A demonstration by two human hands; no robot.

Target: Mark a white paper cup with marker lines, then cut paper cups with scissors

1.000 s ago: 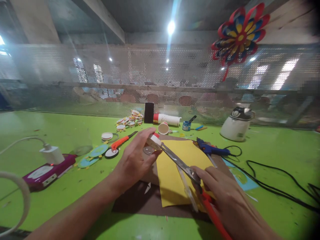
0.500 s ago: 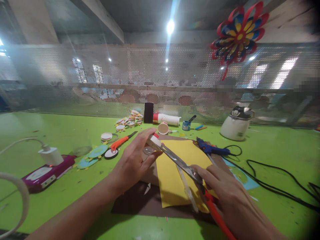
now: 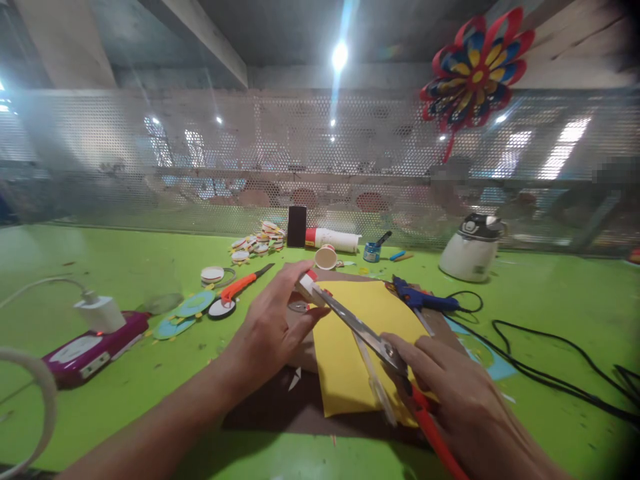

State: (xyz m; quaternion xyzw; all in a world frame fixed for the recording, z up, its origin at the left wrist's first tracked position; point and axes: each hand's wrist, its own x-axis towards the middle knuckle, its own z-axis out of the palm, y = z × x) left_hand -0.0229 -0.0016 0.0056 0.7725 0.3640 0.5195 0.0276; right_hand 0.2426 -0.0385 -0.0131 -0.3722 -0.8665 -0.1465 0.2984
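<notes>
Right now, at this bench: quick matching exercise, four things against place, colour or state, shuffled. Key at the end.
Things
1. scissors
2. white-and-red piece
3. glue gun
4. phone

Place, colour or state
A. blue, lying on the right side of the bench
B. held in the left hand
C. upright at the back, dark screen facing the camera
D. held in the right hand

Pairs: 1-D, 2-B, 3-A, 4-C
</notes>
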